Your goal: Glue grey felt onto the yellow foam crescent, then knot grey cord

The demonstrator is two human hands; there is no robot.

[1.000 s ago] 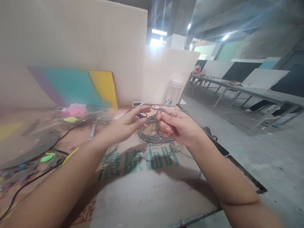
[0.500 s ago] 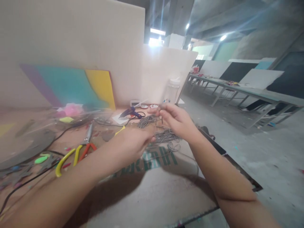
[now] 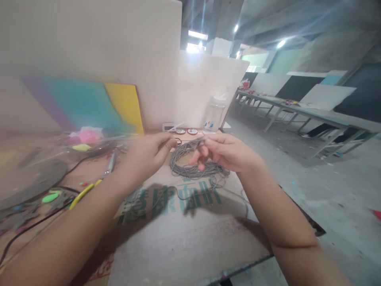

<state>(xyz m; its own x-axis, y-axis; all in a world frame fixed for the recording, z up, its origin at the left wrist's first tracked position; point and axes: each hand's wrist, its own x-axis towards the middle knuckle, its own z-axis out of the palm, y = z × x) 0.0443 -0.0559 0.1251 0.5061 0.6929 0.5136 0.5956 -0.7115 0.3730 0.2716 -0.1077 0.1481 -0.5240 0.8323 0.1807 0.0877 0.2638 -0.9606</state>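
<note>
Here, we find our two hands at the far part of the surface (image 3: pixel 97 169), either side of a coil of grey cord (image 3: pixel 190 172) lying on a sheet of printed cardboard (image 3: pixel 184 238). The right hand (image 3: pixel 226 153) has a narrow grip, thumb and forefinger seemingly pinched on the cord at the coil's far right. The left hand (image 3: pixel 149 155) is half curled at the far left of the coil; blur leaves us unable to tell whether that grip holds anything.

Tangling looks the chief risk to us: loose loops (image 3: pixel 218 183) spill from the coil's near right, and one strand wanders left across the lettering, so a hard pull could draw a knot tight or drag the whole coil out of shape. With such a light pinch, a strand might also slip free and drop back among the turns. On the left, a tool with a yellow handle (image 3: pixel 110 162) lies beside our forearm, where a wide sweep could knock it. A bottle (image 3: pixel 214 115) stands beyond the right hand, and a careless tug that way might tip it.
</note>
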